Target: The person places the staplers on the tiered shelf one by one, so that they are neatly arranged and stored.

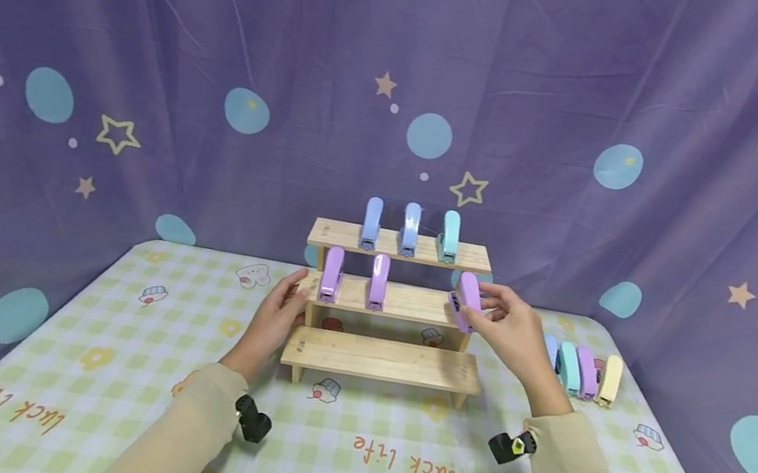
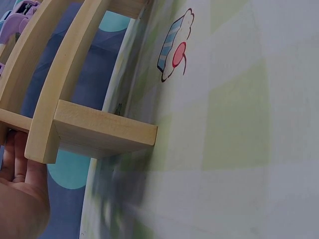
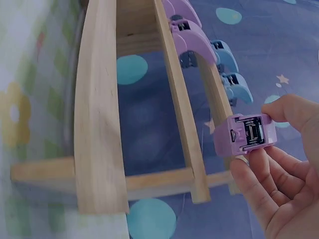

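A three-tier wooden rack (image 1: 383, 360) stands on the table. My right hand (image 1: 517, 333) pinches a purple mini stapler (image 1: 468, 296) between thumb and fingers, tilted over the right end of the middle tier. In the right wrist view, the underside of that purple stapler (image 3: 245, 135) faces the camera. Two more purple staplers, one at left (image 1: 332, 274) and another beside it (image 1: 379, 281), stand upright on the middle tier. At the rack's left end, my left hand (image 1: 274, 315) rests its fingers against the side; in the left wrist view its straightened fingers (image 2: 20, 162) reach up beside the wood.
On the top tier stand two blue staplers (image 1: 410, 230) and a teal stapler (image 1: 450, 237). Right of the rack, beyond my right wrist, a row holds a blue, a teal (image 1: 568, 369), a purple (image 1: 586, 373) and a yellow stapler (image 1: 610, 381). A purple curtain (image 1: 291, 43) hangs behind.
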`<move>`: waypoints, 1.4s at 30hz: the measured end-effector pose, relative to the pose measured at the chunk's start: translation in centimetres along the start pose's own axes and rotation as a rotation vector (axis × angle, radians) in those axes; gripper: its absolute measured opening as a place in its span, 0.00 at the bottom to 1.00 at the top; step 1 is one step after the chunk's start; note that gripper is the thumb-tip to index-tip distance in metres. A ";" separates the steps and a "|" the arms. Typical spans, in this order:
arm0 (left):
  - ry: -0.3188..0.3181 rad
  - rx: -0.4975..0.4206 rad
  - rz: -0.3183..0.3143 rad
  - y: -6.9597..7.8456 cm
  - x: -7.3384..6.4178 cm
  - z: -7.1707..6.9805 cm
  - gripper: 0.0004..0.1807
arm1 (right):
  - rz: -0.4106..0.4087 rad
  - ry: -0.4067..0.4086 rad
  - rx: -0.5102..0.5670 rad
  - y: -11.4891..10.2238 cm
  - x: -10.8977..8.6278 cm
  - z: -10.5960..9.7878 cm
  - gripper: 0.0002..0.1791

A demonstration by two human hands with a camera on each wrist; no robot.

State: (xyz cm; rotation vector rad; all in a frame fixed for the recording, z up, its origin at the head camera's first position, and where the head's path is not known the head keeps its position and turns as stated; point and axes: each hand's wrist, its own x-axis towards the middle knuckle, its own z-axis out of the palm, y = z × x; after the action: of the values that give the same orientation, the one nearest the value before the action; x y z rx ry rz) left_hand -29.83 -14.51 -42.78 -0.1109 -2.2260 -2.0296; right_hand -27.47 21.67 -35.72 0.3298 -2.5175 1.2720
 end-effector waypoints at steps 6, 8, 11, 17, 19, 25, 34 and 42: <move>-0.008 -0.005 0.001 0.7 -0.4 0.0 0.28 | 0.007 -0.008 0.037 -0.5 0.3 1.6 0.30; -0.008 -0.008 0.001 0.7 -0.4 0.0 0.27 | 0.014 -0.013 0.053 -0.8 0.4 2.1 0.30; 0.000 0.002 0.002 0.2 -0.2 0.0 0.27 | 0.022 -0.014 0.066 -1.2 0.6 2.8 0.31; -0.004 0.019 0.006 0.1 0.0 0.0 0.28 | 0.023 -0.004 0.081 -1.6 1.1 4.3 0.29; -0.010 0.013 0.004 0.2 0.0 -0.1 0.28 | 0.030 0.007 0.098 -1.7 1.2 4.8 0.28; -0.033 -0.016 -0.023 1.4 -0.5 -0.1 0.28 | 0.024 0.039 0.131 -1.6 1.4 6.2 0.28; -0.026 -0.020 -0.023 1.5 -0.7 0.1 0.28 | 0.017 0.086 0.098 -1.9 1.6 7.0 0.28; -0.017 -0.020 -0.015 0.8 -0.3 0.1 0.29 | 0.038 0.074 0.067 -1.8 2.0 7.3 0.29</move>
State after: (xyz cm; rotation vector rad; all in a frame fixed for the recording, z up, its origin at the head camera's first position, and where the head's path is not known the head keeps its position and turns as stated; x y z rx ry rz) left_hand -29.38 -14.32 -42.04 -0.1138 -2.2233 -2.0666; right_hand -29.88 14.56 -37.72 0.2462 -2.4346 1.3599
